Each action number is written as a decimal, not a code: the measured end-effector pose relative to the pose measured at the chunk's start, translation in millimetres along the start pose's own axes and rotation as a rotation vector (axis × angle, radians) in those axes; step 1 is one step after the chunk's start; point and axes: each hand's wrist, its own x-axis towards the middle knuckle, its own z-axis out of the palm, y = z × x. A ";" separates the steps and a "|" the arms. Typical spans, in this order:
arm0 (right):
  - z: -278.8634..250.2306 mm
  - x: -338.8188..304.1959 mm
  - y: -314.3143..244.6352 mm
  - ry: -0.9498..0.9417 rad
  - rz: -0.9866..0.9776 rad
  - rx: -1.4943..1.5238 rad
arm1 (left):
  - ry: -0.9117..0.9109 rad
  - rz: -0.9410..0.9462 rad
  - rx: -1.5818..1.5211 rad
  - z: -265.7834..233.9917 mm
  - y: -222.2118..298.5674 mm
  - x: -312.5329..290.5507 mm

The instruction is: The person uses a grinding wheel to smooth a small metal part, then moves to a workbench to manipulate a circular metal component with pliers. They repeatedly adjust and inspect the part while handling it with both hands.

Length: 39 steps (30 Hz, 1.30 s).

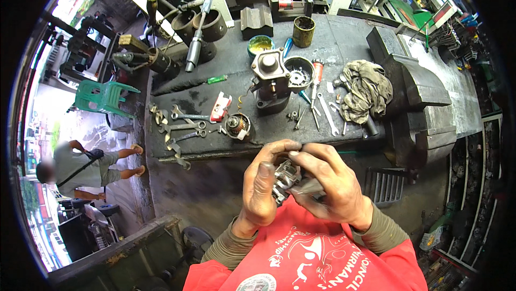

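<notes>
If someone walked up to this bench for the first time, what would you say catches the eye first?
First come the two grimy hands low in the middle: the left hand and the right hand close together around a small metal part. Behind them, the dark workbench is strewn with wrenches at left, a dismantled motor housing in the centre and a crumpled rag to the right. A large vise stands at the bench's right end.

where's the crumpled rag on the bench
In the head view, the rag lies on the workbench's right part, beside the large vise and right of the loose wrenches.
</notes>
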 end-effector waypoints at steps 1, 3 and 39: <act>1.0 4.5 2.0 0.000 -0.072 -0.019 | -0.051 -0.042 0.004 -2.5 2.0 -4.1; 2.2 10.4 4.9 -0.078 -0.105 -0.064 | -0.011 -0.081 0.045 -1.2 1.3 -7.1; 59.5 -73.3 141.7 0.321 0.860 0.076 | 0.243 -0.482 -0.795 -57.7 -42.7 -4.1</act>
